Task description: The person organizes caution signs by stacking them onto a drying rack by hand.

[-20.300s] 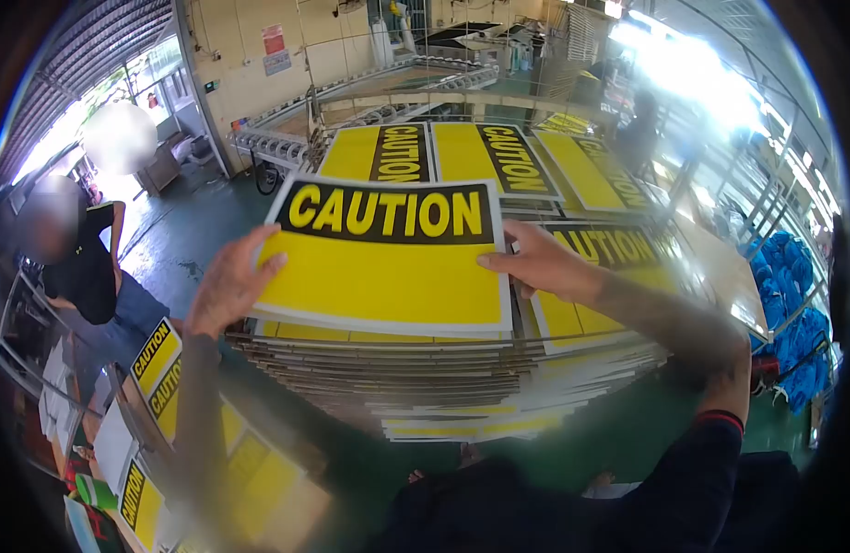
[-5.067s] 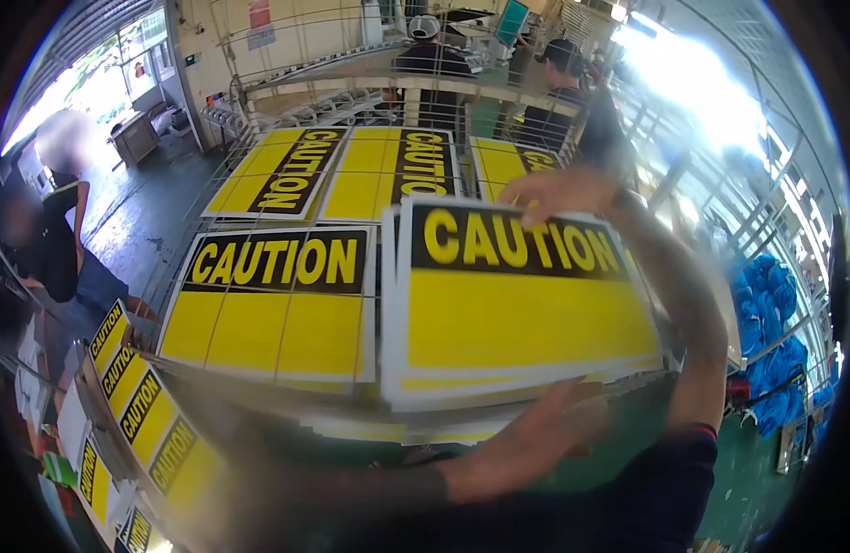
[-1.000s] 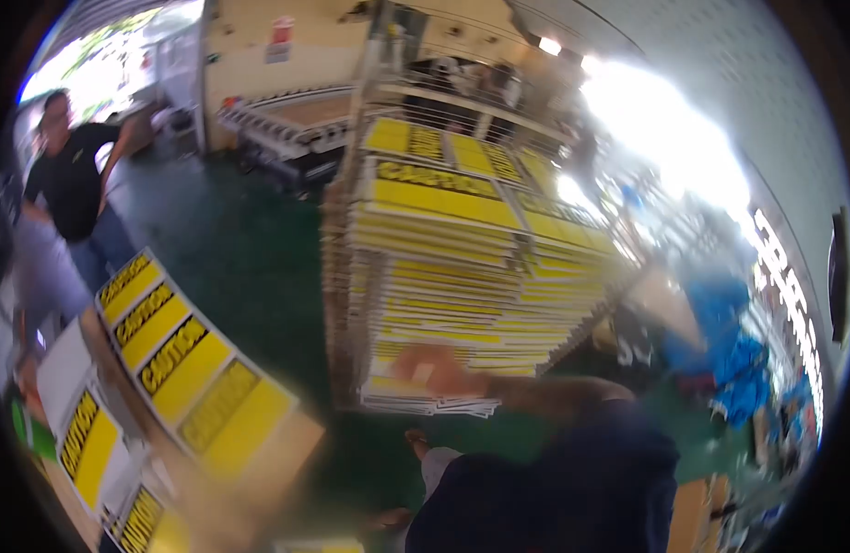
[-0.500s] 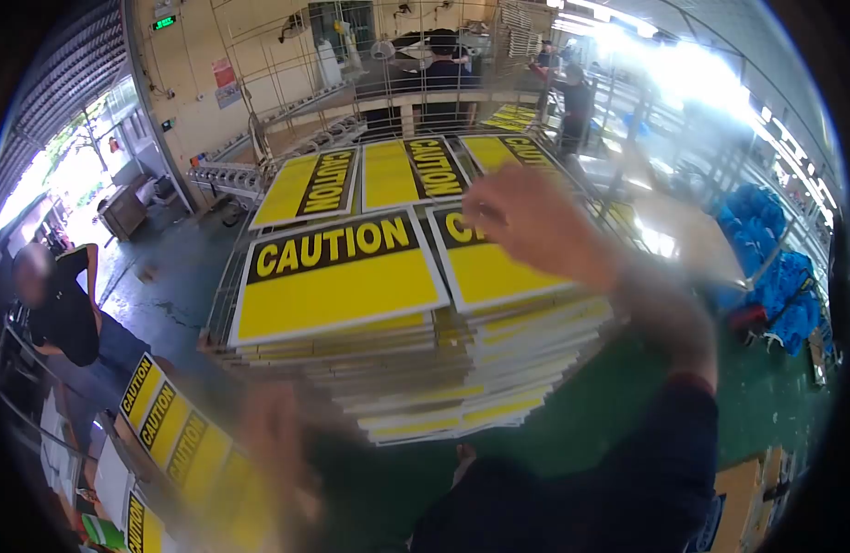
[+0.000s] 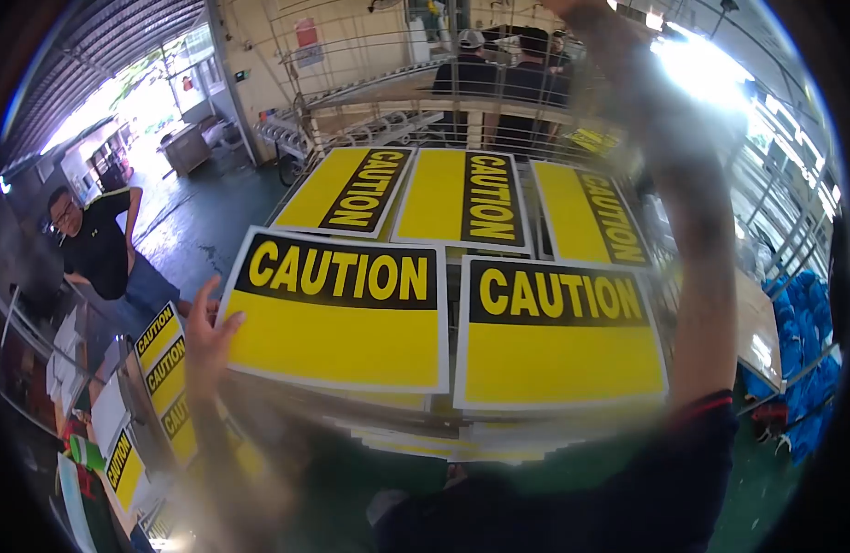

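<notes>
Aligning appears in hand: left hand (image 5: 211, 330), grip spread, meets front-left CAUTION sheet (image 5: 337, 318); right hand (image 5: 591, 13), grip indeterminable; next move calls for squaring edges.

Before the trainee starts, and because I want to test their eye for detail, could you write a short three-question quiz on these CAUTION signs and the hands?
1. Which hand is at the left edge of the front-left CAUTION sign?
2. True or false, of the front-right CAUTION sign: its black band lies along the edge nearest the person.
3. The row of CAUTION signs directly behind those two holds: A) two, B) three, C) five.

Key:
1. The left hand.
2. False; the band runs along the far edge.
3. B.
</notes>
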The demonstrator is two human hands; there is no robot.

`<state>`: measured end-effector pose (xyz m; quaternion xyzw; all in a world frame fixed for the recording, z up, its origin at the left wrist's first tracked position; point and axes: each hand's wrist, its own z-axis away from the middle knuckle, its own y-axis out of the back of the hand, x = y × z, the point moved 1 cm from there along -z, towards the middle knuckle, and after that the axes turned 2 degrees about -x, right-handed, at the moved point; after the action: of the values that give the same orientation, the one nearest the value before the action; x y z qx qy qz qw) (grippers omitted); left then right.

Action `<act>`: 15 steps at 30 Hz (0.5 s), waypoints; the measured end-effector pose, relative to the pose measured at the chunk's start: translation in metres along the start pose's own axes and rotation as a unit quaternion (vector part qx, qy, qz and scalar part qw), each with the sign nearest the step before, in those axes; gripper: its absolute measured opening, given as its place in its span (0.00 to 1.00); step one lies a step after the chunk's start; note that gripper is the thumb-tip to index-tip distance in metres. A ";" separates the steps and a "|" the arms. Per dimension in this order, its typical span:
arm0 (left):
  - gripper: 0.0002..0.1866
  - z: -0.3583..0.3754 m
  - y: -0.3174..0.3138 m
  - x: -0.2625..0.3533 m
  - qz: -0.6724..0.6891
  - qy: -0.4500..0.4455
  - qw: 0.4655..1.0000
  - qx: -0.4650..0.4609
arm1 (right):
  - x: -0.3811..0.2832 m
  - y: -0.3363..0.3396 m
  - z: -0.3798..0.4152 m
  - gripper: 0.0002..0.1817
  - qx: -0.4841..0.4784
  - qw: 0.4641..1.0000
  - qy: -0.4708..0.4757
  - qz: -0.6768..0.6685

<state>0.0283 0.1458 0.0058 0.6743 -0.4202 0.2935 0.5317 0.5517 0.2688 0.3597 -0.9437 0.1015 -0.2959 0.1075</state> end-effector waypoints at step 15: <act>0.43 -0.306 -0.017 -0.016 0.195 0.018 0.979 -0.052 | -0.243 0.099 0.212 0.19 -0.397 0.139 -0.603 -0.678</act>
<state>0.0510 0.4465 0.0648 0.5455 -0.5486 0.3817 0.5058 0.4669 0.2664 0.0332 -0.4215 -0.5726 0.4953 -0.4991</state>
